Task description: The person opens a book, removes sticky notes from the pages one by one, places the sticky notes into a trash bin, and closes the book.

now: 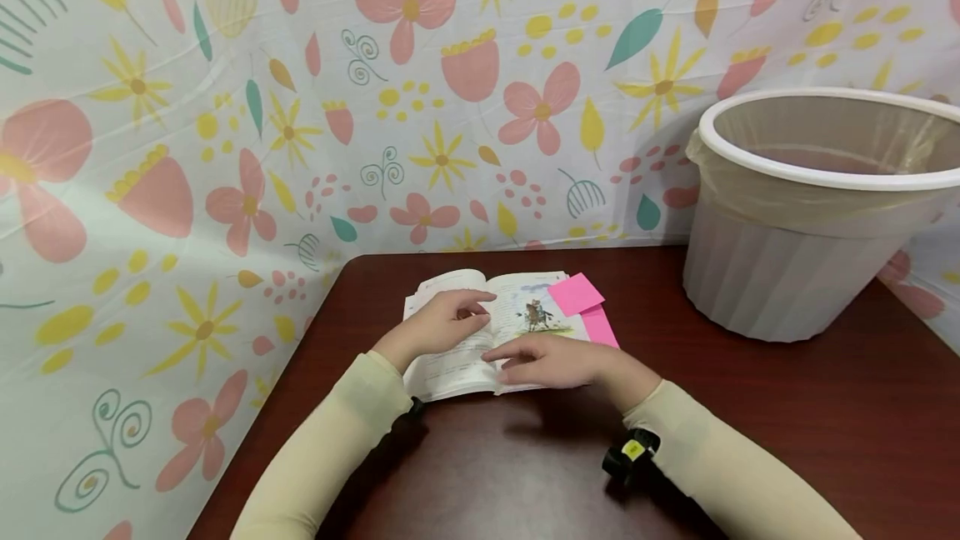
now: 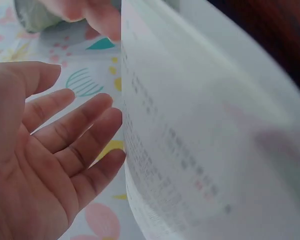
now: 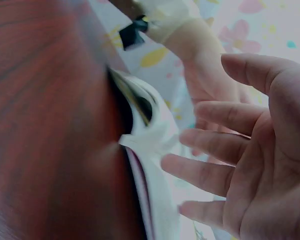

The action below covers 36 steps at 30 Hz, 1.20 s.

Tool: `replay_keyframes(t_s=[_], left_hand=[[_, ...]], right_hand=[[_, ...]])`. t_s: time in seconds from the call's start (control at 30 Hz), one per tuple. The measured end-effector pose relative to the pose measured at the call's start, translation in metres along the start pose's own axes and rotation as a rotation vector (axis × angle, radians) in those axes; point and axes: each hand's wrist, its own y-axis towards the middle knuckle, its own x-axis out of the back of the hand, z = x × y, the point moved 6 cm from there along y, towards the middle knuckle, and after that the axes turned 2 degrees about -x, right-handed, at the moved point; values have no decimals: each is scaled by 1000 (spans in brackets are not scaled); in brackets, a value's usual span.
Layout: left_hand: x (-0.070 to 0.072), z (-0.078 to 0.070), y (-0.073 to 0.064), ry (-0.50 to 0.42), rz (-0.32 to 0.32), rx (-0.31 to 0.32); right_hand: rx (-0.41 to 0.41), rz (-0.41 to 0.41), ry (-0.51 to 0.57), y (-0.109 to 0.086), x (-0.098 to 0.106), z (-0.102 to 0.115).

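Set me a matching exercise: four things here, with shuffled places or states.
1. White-paged paper book
2. Upper square pink paper note
3. Ribbed white plastic bin
4. Dark reddish-brown table

A. Fitted with a translucent plastic liner
B. Underneath the other three
C. Open beneath left hand and right hand
D. Overlapping the book's right side

Pairs: 1-C, 2-D, 3-A, 4-B

Wrist views close beside the book (image 1: 507, 320)
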Motion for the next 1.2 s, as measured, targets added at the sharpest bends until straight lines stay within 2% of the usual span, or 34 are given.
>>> replay_keyframes(t_s=[0.17,0.3,0.43,0.57,0.7,0.9,1.1,1.2], left_hand=[[1,-6,13,58,97,3],[1,-9,26,68,165,18],[2,-10,42,86,221,40],[0,-9,60,87,273,72],[-3,-3,78,76,277,118],[-10,4,104,91,242,182],[-25,-2,126,168,245,172],[-33,-1,132,184,264,175]], right_hand=[[0,-38,178,-5,26,-11],[-48,-68,310,-12,46,-21],[-79,-132,356,-17,62,-32],[-106,-214,312,-21,76,-46],[-164,-270,276,-23,85,-61],[-258,-307,260,-26,91,-74],[-281,-353,278,-30,95,-88],[-289,-389,315,-32,98,-94]])
